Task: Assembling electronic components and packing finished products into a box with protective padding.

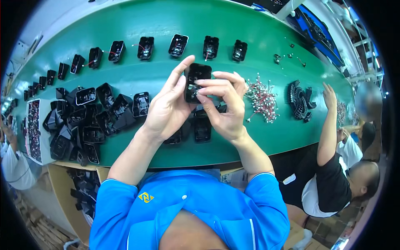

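Over the green table, my left hand (164, 110) grips an open black plastic housing (199, 71) by its side, thumb and forefinger extended along it. The fingers of my right hand (227, 108) are bent together at the housing's open face. Whatever they pinch there is too small to make out. Below my hands, more black housings (202, 132) lie on the table, partly covered by them. Just right of my right hand is a heap of small white connectors with red and black wires (262, 100).
Black housings (146, 48) stand in a curved row along the far side, several with red wires. A pile of housings (100, 112) and a white box of small parts (39, 129) are left. Right lie black strip parts (299, 100) and a co-worker's hand (329, 98).
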Motion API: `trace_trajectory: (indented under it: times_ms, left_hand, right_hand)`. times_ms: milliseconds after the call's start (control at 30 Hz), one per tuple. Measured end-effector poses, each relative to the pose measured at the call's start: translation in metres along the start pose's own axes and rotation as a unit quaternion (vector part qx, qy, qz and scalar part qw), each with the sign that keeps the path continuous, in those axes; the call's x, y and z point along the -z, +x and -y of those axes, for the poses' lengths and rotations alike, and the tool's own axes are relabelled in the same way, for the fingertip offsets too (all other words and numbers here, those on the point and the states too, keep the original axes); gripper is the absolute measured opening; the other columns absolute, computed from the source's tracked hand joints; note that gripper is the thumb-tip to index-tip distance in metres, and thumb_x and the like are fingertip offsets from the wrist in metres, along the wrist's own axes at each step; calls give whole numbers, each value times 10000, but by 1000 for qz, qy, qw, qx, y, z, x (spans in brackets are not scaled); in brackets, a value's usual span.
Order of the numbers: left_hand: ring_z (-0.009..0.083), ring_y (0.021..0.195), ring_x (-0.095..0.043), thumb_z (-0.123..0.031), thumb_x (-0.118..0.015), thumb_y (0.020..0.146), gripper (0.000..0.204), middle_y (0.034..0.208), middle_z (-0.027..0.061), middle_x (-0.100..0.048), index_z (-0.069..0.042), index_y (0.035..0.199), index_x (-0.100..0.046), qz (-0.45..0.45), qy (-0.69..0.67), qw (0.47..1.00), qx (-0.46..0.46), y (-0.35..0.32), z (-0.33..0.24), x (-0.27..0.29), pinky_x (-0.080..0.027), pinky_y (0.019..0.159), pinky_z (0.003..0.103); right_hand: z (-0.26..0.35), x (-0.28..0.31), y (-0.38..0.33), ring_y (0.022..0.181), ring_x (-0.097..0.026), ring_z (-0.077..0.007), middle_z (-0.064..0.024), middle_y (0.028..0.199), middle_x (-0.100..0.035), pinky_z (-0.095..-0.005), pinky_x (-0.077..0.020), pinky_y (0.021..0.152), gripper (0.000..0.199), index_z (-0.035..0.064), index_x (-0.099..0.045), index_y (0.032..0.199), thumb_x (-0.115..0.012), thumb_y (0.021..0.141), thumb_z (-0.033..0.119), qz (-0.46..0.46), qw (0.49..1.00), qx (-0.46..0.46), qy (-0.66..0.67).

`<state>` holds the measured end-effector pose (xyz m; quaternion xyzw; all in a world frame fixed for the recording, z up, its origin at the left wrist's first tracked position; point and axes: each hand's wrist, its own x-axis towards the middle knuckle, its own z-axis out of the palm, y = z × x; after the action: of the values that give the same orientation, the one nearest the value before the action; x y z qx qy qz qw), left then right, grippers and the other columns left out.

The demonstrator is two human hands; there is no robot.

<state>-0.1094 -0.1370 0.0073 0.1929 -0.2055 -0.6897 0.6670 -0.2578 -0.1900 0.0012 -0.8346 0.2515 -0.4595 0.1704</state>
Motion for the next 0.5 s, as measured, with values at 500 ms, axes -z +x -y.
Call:
trace_trajectory:
  times_ms: [500]
  left_hand:
    - [197,1133,-588,24,-659,914,622,1322,120,-550,-43,1478,-406,-11,268,960,-76,-11,11,15,-468,1025,329]
  right_hand:
    - [-19,-10,-18,1298,-402,-315,-136,1374,-474,-471,-284,1108,195,103,-702,931,-801,768,146,-42,995,12,-91]
